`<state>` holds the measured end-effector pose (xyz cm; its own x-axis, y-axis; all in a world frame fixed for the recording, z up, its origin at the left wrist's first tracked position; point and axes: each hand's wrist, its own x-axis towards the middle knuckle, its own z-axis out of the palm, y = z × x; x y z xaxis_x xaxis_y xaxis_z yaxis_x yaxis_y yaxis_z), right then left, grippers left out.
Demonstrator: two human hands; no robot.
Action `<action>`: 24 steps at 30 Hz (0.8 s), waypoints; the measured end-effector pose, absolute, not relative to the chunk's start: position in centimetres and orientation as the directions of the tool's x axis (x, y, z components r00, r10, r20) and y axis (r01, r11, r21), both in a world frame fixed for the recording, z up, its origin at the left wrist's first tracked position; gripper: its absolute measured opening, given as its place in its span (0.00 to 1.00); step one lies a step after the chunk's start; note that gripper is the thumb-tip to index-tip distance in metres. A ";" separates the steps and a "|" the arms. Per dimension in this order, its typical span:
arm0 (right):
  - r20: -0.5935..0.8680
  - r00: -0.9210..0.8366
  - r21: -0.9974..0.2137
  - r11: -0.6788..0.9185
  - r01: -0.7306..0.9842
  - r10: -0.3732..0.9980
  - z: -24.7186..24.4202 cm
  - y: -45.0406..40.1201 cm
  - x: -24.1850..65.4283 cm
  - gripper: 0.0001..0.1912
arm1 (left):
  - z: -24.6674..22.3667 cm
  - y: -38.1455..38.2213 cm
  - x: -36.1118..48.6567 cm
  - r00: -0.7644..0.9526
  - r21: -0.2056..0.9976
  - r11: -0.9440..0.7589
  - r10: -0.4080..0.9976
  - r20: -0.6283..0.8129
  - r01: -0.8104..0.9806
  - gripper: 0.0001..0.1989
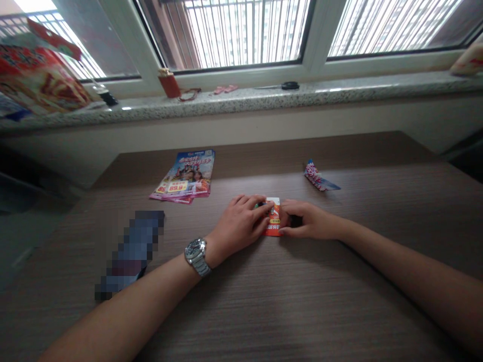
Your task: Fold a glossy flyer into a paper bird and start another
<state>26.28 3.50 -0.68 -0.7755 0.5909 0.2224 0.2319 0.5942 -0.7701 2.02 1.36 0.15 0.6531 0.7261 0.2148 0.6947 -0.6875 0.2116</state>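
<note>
A small folded red and white printed leaflet (pixel 274 229) lies on the brown table between my hands. My left hand (pixel 241 221), with a metal watch (pixel 196 254) on its wrist, rests palm down over the leaflet's left side. Its fingers are stretched out, the index finger and thumb touching the paper. At the right edge, the thumb and bent fingers of my right hand (pixel 302 219) close on the leaflet; the fingertips are partly hidden. A bit of green shows under the left fingers. Beyond my right hand sits a folded, colourful paper piece (pixel 319 177).
A stack of printed flyers (pixel 188 173) lies at the back left of the table (pixel 234 301). Nearer my left forearm is a dark, pixelated slab (pixel 132 251). On the granite sill (pixel 241 100) stand a red container (pixel 169 83), black-handled scissors (pixel 290 85) and a food bag (pixel 41 75).
</note>
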 end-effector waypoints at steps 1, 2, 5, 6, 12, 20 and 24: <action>0.228 -0.744 -0.781 0.575 0.245 0.628 -0.7 3.5 26.3 0.11 | 0.2 1.4 2.0 0.653 0.210 -0.688 0.726 0.216 0.695 0.21; 0.235 -0.709 -0.786 0.560 0.264 0.665 -0.7 3.5 26.2 0.11 | 0.2 1.4 2.0 0.653 0.209 -0.688 0.725 0.217 0.695 0.20; 0.306 -0.591 -0.739 0.577 0.346 0.747 -0.8 3.5 26.2 0.09 | 0.3 1.4 2.0 0.655 0.210 -0.691 0.722 0.221 0.691 0.20; 0.344 -0.554 -0.704 0.598 0.383 0.759 -0.8 3.6 26.2 0.08 | 0.3 1.4 2.0 0.655 0.212 -0.692 0.722 0.224 0.690 0.20; 0.477 -0.466 -0.466 0.664 0.584 0.745 -2.1 4.8 26.4 0.13 | 0.2 1.4 2.1 0.663 0.233 -0.707 0.707 0.246 0.668 0.20; 0.459 -0.508 -0.442 0.683 0.581 0.729 -3.0 5.3 26.6 0.14 | 0.2 1.5 2.0 0.667 0.223 -0.718 0.695 0.268 0.659 0.20; 0.448 -0.519 -0.452 0.685 0.571 0.728 -2.9 5.3 26.6 0.14 | 0.1 1.5 2.0 0.665 0.211 -0.725 0.687 0.293 0.656 0.18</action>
